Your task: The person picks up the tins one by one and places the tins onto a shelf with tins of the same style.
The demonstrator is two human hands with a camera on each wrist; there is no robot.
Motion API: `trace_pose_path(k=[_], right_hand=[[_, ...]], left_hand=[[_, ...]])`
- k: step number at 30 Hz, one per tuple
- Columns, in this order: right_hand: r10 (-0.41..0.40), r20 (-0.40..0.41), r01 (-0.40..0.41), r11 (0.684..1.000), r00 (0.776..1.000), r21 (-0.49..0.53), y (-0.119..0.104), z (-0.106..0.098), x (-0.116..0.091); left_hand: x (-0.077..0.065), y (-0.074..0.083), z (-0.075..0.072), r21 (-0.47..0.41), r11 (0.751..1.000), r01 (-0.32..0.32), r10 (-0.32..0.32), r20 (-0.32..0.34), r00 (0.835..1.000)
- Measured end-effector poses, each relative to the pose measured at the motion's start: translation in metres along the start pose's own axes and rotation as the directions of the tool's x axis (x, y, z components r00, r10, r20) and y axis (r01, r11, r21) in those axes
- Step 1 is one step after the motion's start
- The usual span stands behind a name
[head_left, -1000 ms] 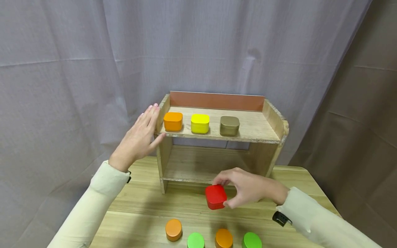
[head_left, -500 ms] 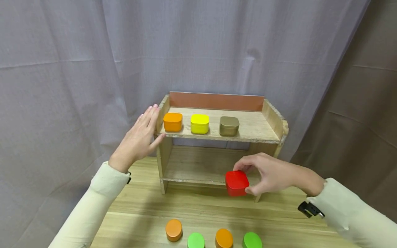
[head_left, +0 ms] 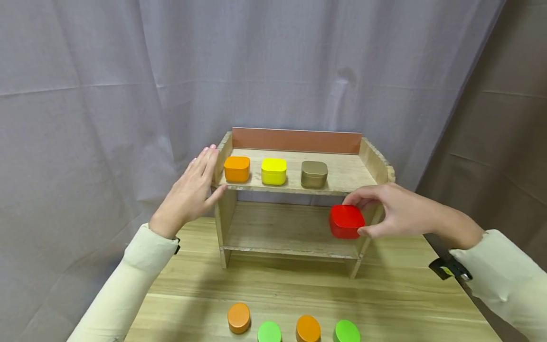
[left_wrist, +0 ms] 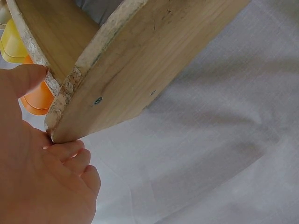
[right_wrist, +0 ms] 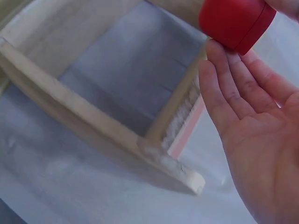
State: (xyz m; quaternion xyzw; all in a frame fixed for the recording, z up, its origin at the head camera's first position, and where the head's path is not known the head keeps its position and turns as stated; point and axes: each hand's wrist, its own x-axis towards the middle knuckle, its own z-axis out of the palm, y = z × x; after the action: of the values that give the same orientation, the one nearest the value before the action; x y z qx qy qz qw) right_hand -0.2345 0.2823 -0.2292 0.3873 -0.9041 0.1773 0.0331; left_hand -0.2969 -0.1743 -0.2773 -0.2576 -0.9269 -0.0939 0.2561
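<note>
My right hand pinches a small red square box with rounded corners between thumb and fingertips. The box is in the air, in front of the right end of a two-tier wooden shelf, below its top board. Part of the red box and a lid seam show in the right wrist view. My left hand rests on the shelf's left side panel, fingers fairly straight, thumb at the top board's front edge. Orange, yellow and olive-brown boxes stand in a row on the top board.
Round orange and green pieces lie in a row near me on the wooden table, with another orange one and green one. A grey curtain hangs close behind the shelf.
My right hand has carried the red box up and to the right, from over the table to just below the top board's right end. My left hand has stayed on the side panel.
</note>
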Motion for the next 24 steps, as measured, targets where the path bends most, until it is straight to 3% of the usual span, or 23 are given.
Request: trace_pose_path(k=[5,17,24], right_hand=[[-0.014,-0.041,0.013,1.000,0.999,-0.013,0.002,-0.015,0.001],[0.042,-0.106,-0.046,0.998,0.993,-0.036,0.013,-0.040,0.008],[0.136,-0.125,-0.141,0.990,0.983,-0.031,0.019,-0.049,0.019]], left_hand=[[0.000,-0.001,0.001,0.001,1.000,0.001,-0.001,-0.001,1.000],[0.001,-0.001,0.000,0.001,1.000,-0.001,0.001,0.000,1.000],[0.000,-0.001,0.000,0.004,1.000,0.004,-0.004,-0.001,1.000]])
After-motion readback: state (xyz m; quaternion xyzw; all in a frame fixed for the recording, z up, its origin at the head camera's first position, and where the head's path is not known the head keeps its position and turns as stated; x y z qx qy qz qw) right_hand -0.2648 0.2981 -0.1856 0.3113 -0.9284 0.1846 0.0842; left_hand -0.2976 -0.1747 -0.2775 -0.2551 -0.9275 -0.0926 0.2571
